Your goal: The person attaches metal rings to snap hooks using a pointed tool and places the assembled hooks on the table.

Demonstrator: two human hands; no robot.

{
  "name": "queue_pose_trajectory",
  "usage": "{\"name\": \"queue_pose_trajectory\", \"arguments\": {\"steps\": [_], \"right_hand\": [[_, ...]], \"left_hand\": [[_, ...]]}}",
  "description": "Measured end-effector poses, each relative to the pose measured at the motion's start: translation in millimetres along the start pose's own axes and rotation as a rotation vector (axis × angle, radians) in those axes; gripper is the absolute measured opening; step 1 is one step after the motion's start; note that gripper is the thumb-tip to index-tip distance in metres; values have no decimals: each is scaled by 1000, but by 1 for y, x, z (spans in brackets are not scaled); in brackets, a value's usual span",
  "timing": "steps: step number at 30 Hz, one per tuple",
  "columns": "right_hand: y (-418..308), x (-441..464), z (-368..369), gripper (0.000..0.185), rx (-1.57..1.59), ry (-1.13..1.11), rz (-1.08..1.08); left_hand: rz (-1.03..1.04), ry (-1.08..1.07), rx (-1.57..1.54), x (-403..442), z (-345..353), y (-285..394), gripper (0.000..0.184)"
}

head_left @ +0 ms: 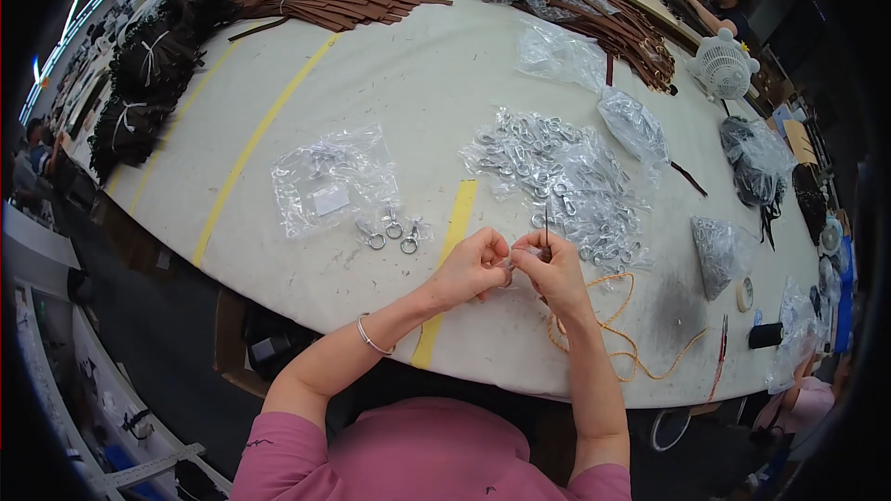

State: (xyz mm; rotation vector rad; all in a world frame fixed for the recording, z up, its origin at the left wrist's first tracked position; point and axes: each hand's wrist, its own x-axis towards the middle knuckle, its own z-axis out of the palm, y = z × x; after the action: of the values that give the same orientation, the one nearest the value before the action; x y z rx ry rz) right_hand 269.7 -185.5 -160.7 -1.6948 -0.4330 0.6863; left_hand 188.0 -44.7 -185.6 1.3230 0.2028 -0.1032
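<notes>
My left hand [471, 267] and my right hand [551, 271] nearly meet over the near part of the table, fingers pinched. Between the fingertips is a small piece in clear plastic [510, 265], mostly covered by my fingers. A thin, dark, pointed tool [546, 220] sticks up from my right hand; its exact kind is hidden. Just beyond lies a pile of metal snap hooks in clear wrapping [566, 176]. To the left, several ringed metal hooks [393, 227] rest beside a clear plastic bag [334, 181] with a white label.
Yellow cord [620, 327] curls by my right forearm. Farther right are a red-handled thin tool [721, 353], a black spool [766, 335], a tape roll [745, 294] and a filled bag [713, 255]. Brown strap bundles [343, 2] and a white fan [722, 65] stand at the back. Another person [722, 5] sits beyond.
</notes>
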Motion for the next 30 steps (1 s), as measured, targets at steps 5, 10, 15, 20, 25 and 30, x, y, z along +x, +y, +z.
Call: {"name": "queue_pose_trajectory", "arguments": {"steps": [5, 10, 15, 20, 25, 30], "right_hand": [[-4, -1, -1, 14, 50, -19, 39], [2, -2, 4, 10, -106, 65, -84], [8, -2, 8, 11, -306, 152, -316], [15, -5, 10, 14, -489, 178, -561], [-15, -20, -16, 21, 29, -227, -129], [-20, -23, -25, 31, 26, -277, -23]], "left_hand": [[-113, -60, 17, 0, -3, 2, 20], [93, 64, 237, -2, 6, -7, 15], [354, 184, 484, 0, 11, -17, 14], [373, 183, 534, 0, 13, -17, 14], [-38, -115, 34, -2, 2, 1, 16], [-25, -210, -44, -1, 0, -1, 20]]}}
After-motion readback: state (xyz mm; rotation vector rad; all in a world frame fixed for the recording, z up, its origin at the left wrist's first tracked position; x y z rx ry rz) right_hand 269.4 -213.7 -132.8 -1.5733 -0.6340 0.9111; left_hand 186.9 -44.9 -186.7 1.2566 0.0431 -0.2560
